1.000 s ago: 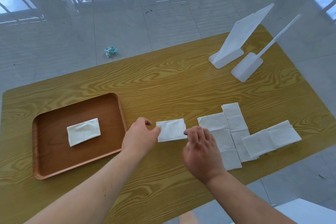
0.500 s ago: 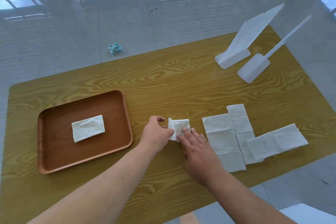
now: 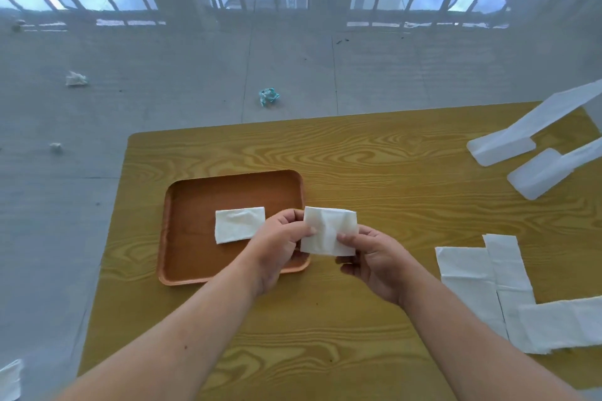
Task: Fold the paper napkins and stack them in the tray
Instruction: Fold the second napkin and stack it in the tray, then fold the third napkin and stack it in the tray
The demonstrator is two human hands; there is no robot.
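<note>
Napkin, folded [image 3: 329,231] into a small white rectangle, is held off the wooden table [image 3: 374,166] between both hands, just above the near right corner of a brown tray [image 3: 234,177]. The left hand [image 3: 277,247] pinches the napkin's left edge between thumb and fingers; the right hand [image 3: 378,260] pinches its lower right corner the same way. Both hands are mostly closed around the paper, with nothing else in them.

Inside the tray, just left of the left hand, one folded napkin [image 3: 239,225] already lies flat. The folding of the held piece looks finished, so the step in hand appears to be carrying it over to the tray. The next move likely calls for a short shift leftward, lowering it squarely onto the napkin already there so edges line up, then letting go without springing the fold open.

The tray's raised rim sits directly beneath the left hand and must be cleared. Room to the left is open. To the right of the right hand, well apart, unfolded napkins [image 3: 488,283] lie overlapping near the table's edge. Two white plastic stands [image 3: 508,146] sit beyond them, far from the path.
</note>
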